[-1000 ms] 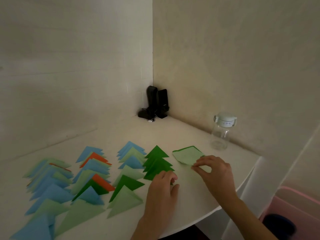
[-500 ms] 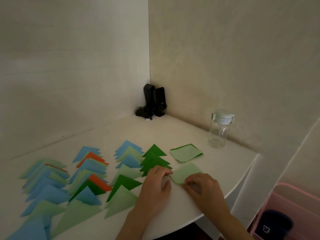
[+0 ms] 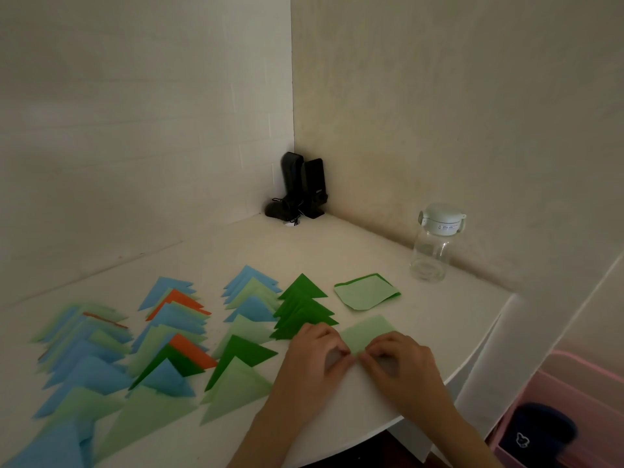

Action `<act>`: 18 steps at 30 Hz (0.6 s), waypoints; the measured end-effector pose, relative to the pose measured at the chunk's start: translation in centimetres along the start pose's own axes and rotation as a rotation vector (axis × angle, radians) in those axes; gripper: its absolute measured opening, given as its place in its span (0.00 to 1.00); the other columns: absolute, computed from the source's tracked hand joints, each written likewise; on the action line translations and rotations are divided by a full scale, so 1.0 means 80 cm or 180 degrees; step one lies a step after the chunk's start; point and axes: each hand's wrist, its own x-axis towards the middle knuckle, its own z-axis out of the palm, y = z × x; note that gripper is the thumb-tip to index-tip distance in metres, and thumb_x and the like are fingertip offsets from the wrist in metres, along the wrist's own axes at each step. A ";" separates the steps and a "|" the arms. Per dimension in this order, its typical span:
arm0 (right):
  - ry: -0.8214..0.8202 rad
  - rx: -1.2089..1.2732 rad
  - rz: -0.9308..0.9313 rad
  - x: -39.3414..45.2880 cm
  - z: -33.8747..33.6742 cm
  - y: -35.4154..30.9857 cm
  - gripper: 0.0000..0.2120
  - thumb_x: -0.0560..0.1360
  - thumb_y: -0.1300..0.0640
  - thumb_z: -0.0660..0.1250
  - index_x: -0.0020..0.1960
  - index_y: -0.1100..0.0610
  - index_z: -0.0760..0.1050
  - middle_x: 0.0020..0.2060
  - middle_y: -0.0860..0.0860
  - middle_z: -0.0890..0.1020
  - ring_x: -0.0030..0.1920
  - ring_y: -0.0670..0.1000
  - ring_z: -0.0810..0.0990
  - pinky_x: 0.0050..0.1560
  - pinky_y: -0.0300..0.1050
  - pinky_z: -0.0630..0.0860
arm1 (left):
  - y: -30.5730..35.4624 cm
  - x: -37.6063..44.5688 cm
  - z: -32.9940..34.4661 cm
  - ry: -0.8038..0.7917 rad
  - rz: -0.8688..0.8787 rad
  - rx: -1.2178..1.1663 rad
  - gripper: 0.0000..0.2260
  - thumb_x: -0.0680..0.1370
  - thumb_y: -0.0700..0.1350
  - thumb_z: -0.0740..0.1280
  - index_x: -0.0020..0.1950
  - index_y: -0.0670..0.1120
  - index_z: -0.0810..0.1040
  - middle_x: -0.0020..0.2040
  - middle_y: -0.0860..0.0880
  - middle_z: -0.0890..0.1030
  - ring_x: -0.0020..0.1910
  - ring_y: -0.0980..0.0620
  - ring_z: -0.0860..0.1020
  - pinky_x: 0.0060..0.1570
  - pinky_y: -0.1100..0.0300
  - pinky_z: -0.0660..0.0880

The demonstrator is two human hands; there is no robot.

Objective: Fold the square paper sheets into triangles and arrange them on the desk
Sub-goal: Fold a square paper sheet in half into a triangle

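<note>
A light green paper sheet [image 3: 366,334] lies on the white desk [image 3: 337,251] near its front edge. My left hand [image 3: 310,363] and my right hand [image 3: 401,369] meet at the sheet's near corner, and each pinches it with curled fingers. Behind it lies a small stack of unfolded green sheets [image 3: 366,292]. To the left, folded triangles stand in overlapping rows: dark green triangles [image 3: 304,307], light green and blue ones [image 3: 251,298], and blue, green and orange ones [image 3: 172,319] further left.
A clear water bottle [image 3: 434,246] with a white lid stands at the back right near the wall. Two black speakers [image 3: 302,187] occupy the desk's far corner. A pink bin [image 3: 557,420] sits on the floor to the right of the desk.
My right hand drew a light green sheet off the stack toward the desk's front. Both hands then came together at the sheet's near corner.
</note>
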 end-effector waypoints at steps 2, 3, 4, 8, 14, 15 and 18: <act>-0.0018 0.0032 0.0033 0.000 -0.001 -0.002 0.10 0.67 0.40 0.65 0.34 0.45 0.77 0.35 0.37 0.78 0.37 0.42 0.78 0.39 0.52 0.77 | -0.002 0.002 0.001 0.0023 -0.0153 -0.0119 0.07 0.72 0.54 0.70 0.41 0.51 0.79 0.43 0.59 0.76 0.46 0.61 0.70 0.47 0.66 0.69; -0.0031 0.0035 0.0042 0.000 -0.001 -0.003 0.10 0.66 0.39 0.65 0.34 0.44 0.76 0.34 0.38 0.78 0.37 0.41 0.78 0.39 0.52 0.76 | -0.003 0.003 0.002 0.0027 -0.0230 -0.0165 0.07 0.71 0.54 0.70 0.40 0.51 0.79 0.43 0.59 0.76 0.46 0.61 0.71 0.47 0.65 0.69; -0.0043 0.0030 0.0054 0.000 -0.001 -0.004 0.09 0.66 0.39 0.65 0.34 0.44 0.75 0.34 0.38 0.77 0.37 0.41 0.78 0.39 0.52 0.76 | -0.004 0.004 0.002 0.0035 -0.0300 -0.0194 0.07 0.70 0.54 0.70 0.40 0.51 0.79 0.42 0.59 0.77 0.46 0.60 0.71 0.47 0.65 0.69; -0.0081 0.0008 0.0094 0.001 -0.001 -0.004 0.08 0.65 0.39 0.65 0.34 0.41 0.72 0.33 0.37 0.77 0.36 0.40 0.77 0.39 0.52 0.76 | -0.006 0.005 0.005 0.0049 -0.0457 -0.0236 0.10 0.68 0.58 0.68 0.38 0.52 0.79 0.42 0.60 0.77 0.46 0.60 0.72 0.47 0.67 0.68; -0.0144 0.0139 0.0314 0.003 -0.003 -0.009 0.10 0.61 0.37 0.65 0.38 0.38 0.68 0.35 0.35 0.76 0.41 0.39 0.76 0.42 0.48 0.76 | -0.003 0.008 0.008 0.0080 -0.0684 -0.0082 0.10 0.65 0.59 0.68 0.36 0.54 0.78 0.39 0.60 0.77 0.45 0.61 0.72 0.45 0.70 0.67; -0.0202 0.0160 0.0353 0.005 -0.004 -0.011 0.11 0.61 0.37 0.66 0.38 0.38 0.68 0.36 0.35 0.76 0.43 0.39 0.76 0.43 0.47 0.75 | -0.003 0.009 0.009 0.0086 -0.0718 -0.0080 0.09 0.65 0.58 0.69 0.36 0.54 0.78 0.39 0.60 0.77 0.45 0.61 0.72 0.45 0.70 0.66; -0.0534 0.0166 0.0503 0.011 -0.010 -0.012 0.15 0.63 0.46 0.75 0.40 0.38 0.69 0.38 0.36 0.77 0.49 0.39 0.73 0.47 0.46 0.74 | -0.003 0.010 0.009 0.0057 -0.0783 -0.0163 0.06 0.66 0.53 0.73 0.36 0.55 0.78 0.39 0.60 0.77 0.45 0.61 0.72 0.45 0.70 0.66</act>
